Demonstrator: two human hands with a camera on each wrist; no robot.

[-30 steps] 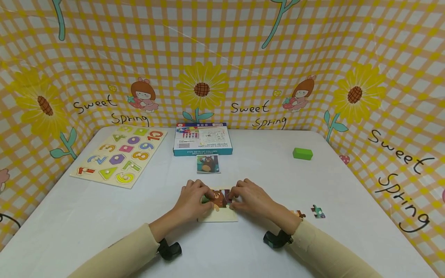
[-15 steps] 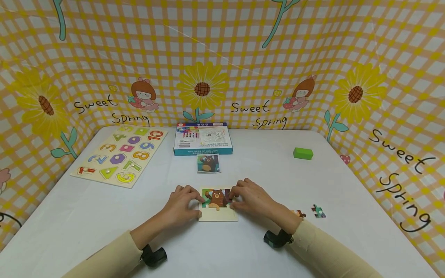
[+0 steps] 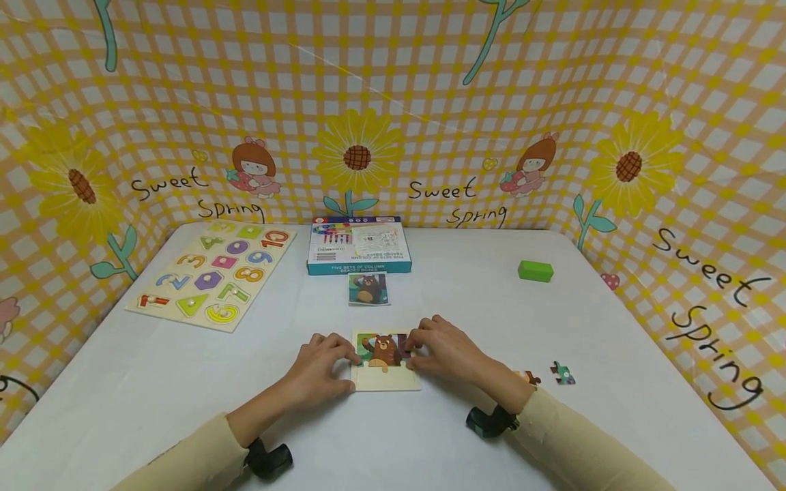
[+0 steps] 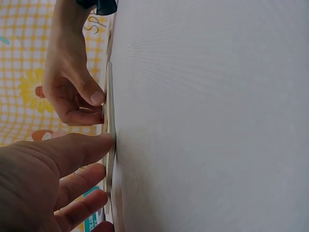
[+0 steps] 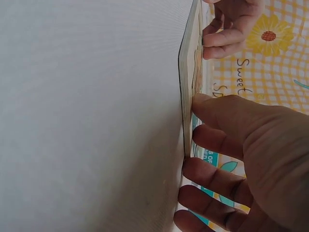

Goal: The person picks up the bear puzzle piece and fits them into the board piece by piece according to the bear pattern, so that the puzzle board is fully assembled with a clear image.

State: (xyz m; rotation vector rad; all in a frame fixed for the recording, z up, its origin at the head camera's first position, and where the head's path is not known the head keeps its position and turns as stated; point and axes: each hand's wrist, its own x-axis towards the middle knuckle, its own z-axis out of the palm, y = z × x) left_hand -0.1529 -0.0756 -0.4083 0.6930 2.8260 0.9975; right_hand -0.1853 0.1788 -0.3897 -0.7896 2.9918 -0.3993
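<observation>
The bear jigsaw tray [image 3: 386, 380] lies flat near the middle of the desk [image 3: 381, 443], right between the person's hands. Its far half is filled with joined picture pieces; its near half is bare wood. The left hand [image 3: 316, 368] has its fingers loosely spread, thumb and fingertips touching the tray's left edge, probably to keep it from sliding. The right hand [image 3: 448, 351] is bent over the right edge, thumb tip on the tray, other fingers fanned out beside it; I'd guess it is steadying or pressing down the dark piece there, though I can't tell whether anything is pinched.

Beyond the tray's far edge sits a bear picture card [image 3: 368, 289], facing the person, presumably as a pattern to copy. Just behind it is a beaded-column box [image 3: 359, 249], by the desk's far edge. A number-and-shape board [image 3: 215, 273] takes up the far left corner, and a green block [image 3: 535, 271] rests towards the far right one.

Towards the right edge lies a loose teal jigsaw piece [image 3: 562, 373]. A brown-and-tan piece [image 3: 529, 377] beside it is partly hidden by the right forearm [image 3: 512, 389], which is in the way.
</observation>
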